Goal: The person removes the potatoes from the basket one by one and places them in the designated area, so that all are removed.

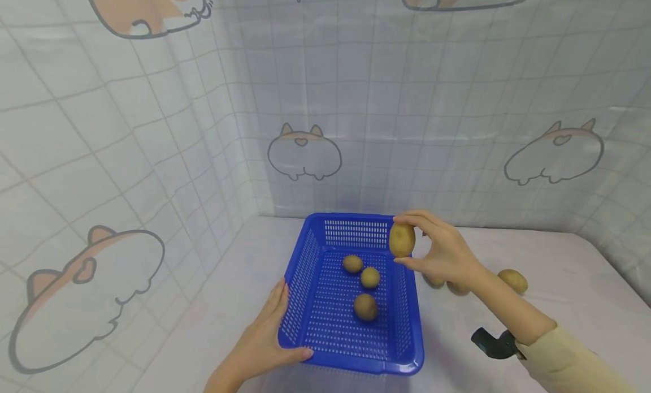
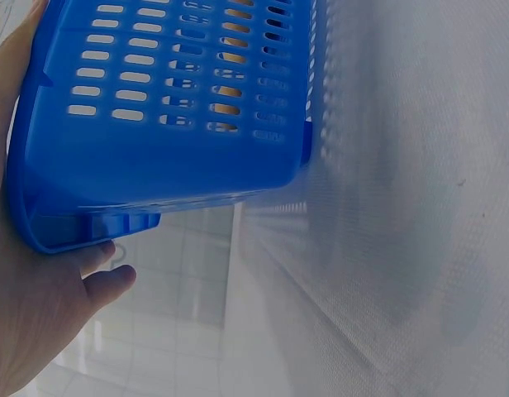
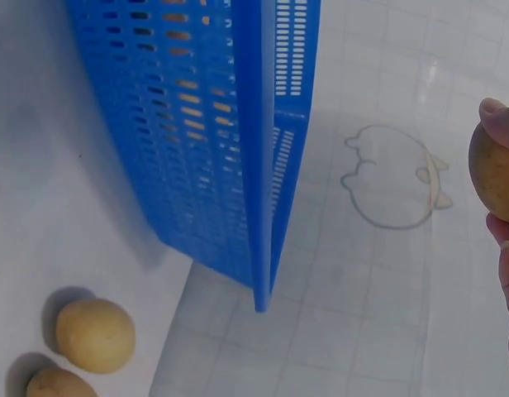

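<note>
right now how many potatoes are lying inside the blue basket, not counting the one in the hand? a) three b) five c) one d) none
a: the head view shows three potatoes lying on the floor of the blue basket, while the right hand pinches a fourth potato above the basket's far right corner.

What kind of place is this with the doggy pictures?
Probably a small tabletop recording booth, not a real kitchen: a cartoon-printed curtain hangs round a cloth-covered table that holds only a blue basket and potatoes.
</note>
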### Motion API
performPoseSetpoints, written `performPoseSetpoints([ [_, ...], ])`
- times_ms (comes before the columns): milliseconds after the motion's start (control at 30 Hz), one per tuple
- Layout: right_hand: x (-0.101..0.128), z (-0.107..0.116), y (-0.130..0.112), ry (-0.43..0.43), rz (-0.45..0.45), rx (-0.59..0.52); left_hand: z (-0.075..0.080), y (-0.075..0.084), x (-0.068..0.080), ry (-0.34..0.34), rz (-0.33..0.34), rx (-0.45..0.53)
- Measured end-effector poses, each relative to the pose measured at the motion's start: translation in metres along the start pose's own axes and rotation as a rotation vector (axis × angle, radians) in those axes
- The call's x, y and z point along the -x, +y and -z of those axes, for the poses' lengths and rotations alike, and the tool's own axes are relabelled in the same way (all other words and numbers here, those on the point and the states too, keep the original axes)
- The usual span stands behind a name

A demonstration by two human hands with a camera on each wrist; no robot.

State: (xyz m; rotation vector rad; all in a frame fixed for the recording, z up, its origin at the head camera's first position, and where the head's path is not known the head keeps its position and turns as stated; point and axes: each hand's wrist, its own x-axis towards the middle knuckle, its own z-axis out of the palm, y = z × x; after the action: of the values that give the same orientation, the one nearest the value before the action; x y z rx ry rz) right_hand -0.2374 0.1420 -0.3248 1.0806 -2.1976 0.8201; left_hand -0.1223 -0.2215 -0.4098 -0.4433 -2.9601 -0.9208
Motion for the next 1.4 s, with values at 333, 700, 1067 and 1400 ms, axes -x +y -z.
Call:
performPoseSetpoints([
  [333, 0.011, 0.014, 0.005, 0.021, 0.001, 0.025, 0.001, 0.001, 0.0, -0.001, -0.009, -0.002],
  [700, 0.027, 0.025, 0.017, 0.046, 0.027, 0.061, 0.0, -0.001, 0.001, 0.023, -0.039, -0.009],
  [1067, 0.05, 0.037, 0.029, 0.06, 0.012, 0.122, -0.001, -0.003, 0.0, 0.035, -0.055, -0.018],
  [1400, 0.065, 0.043, 0.032, 0.094, -0.007, 0.14, -0.001, -0.003, 0.0, 0.029, -0.035, -0.005],
])
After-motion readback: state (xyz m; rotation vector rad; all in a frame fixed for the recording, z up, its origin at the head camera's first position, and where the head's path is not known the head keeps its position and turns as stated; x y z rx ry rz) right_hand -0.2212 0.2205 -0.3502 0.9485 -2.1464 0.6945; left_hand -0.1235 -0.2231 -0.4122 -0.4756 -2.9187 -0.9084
